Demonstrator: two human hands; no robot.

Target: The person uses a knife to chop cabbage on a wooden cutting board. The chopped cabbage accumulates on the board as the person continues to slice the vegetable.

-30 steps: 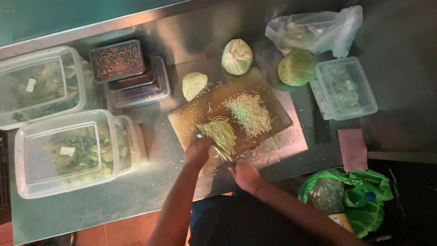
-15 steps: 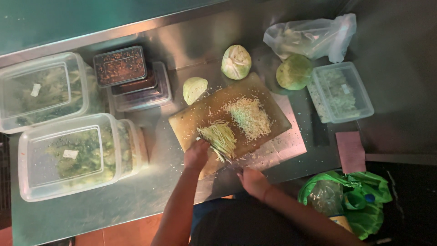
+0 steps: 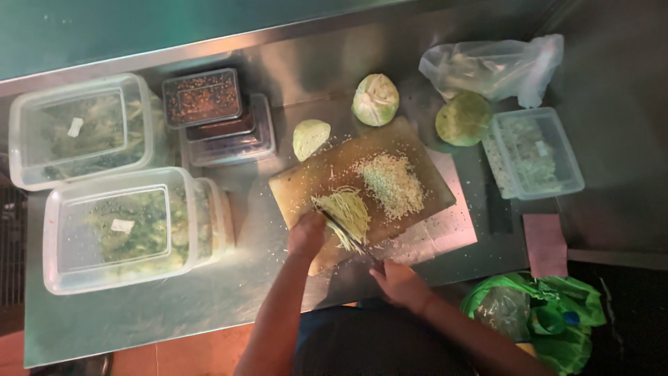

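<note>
A wooden cutting board (image 3: pixel 327 174) lies on the steel counter. My left hand (image 3: pixel 307 235) presses down on a pale cabbage piece (image 3: pixel 346 213) at the board's near edge. My right hand (image 3: pixel 398 282) grips a knife (image 3: pixel 350 239) whose blade lies against that cabbage. A heap of finely shredded cabbage (image 3: pixel 392 183) sits in the middle of the board. A cabbage wedge (image 3: pixel 309 137) rests at the board's far left corner, and two larger cabbage pieces lie beyond: one pale (image 3: pixel 376 99), one green (image 3: pixel 463 118).
Two large clear lidded tubs of greens (image 3: pixel 80 125) (image 3: pixel 125 230) stand at the left, with stacked small containers (image 3: pixel 209 104) beside them. A clear tub (image 3: pixel 532 152) and a plastic bag (image 3: pixel 494 66) are at the right. A green bag (image 3: pixel 550 320) hangs below the counter edge.
My right hand has drawn back toward me with the knife handle. My left hand stays on the cabbage piece. The view has shifted slightly.
</note>
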